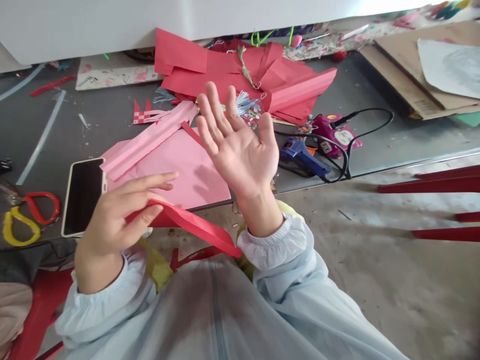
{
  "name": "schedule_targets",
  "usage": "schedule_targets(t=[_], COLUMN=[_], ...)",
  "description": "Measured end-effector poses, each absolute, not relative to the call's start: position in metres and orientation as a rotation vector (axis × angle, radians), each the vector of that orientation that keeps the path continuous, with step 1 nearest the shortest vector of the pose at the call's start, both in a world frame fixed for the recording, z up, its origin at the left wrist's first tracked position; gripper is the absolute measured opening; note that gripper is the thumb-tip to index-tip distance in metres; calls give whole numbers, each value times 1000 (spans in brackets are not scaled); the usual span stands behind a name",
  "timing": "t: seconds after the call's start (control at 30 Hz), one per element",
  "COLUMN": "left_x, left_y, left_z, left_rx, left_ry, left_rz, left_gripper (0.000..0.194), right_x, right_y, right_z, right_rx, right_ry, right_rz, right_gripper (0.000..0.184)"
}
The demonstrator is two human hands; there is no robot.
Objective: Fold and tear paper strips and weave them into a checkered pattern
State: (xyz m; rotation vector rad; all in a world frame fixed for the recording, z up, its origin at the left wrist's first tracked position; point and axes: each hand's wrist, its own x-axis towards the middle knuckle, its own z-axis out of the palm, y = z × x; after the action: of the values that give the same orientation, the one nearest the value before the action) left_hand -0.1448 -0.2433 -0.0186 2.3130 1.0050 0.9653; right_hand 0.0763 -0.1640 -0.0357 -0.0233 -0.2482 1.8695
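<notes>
Counter (407, 137), dark grey, spans the view from 9 o'clock across to 3. Spread at 12 o'clock is a heap of red paper (221, 62), some of it creased into pleats. A stack of cardboard (395, 70) lies at 2 o'clock. Between 9 and 10, close to the middle, a pink sheet (170, 167) reaches the counter's near edge, with folded pink paper (150, 137) lying over its far side.

The right hand (245, 152) is raised just above the middle, toward 12, palm facing up to the eye and fingers spread; its grip is released and holds nothing. The left hand (116, 217) is between 8 and 9, its grip grasping the folded red strip (204, 232) between thumb and fingers. That strip slants down to 7 o'clock, clear of the counter, its loose end near the right cuff.

Beyond the left hand a phone (80, 200) rests at 9 o'clock. A blue glue gun (303, 156) lies between 2 and 3, to the right of the raised palm.

The step in hand seems to be handling and folding the strip. Continuing would probably call for the right hand to take the loose end, so both can press the crease evenly.
</notes>
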Motion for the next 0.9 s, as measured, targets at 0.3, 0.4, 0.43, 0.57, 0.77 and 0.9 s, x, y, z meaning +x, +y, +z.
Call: schedule_targets(t=[0.3, 0.4, 0.43, 0.57, 0.77, 0.9], left_x=[-109, -104, -103, -98, -97, -98], left_y=[-256, -255, -255, -254, -260, -266], left_z=[-22, -21, -21, -22, -21, -16], left_rx=[2554, 2597, 2608, 2648, 2617, 2514], left_ry=[898, 911, 914, 919, 826, 812], left_rz=[914, 916, 918, 946, 950, 900], left_gripper=[22, 20, 18, 13, 10, 13], right_x=[62, 58, 57, 55, 56, 57], right_y=[-184, -187, -187, -186, -186, -184], right_z=[-27, -26, -25, -24, -26, -27], right_rx=[52, 41, 25, -48, -49, -14], right_ry=[-262, -306, -323, -399, -463, -378], right_rz=[1937, 1917, 1917, 1906, 1897, 1936], right_gripper=[68, 71, 75, 81, 72, 78])
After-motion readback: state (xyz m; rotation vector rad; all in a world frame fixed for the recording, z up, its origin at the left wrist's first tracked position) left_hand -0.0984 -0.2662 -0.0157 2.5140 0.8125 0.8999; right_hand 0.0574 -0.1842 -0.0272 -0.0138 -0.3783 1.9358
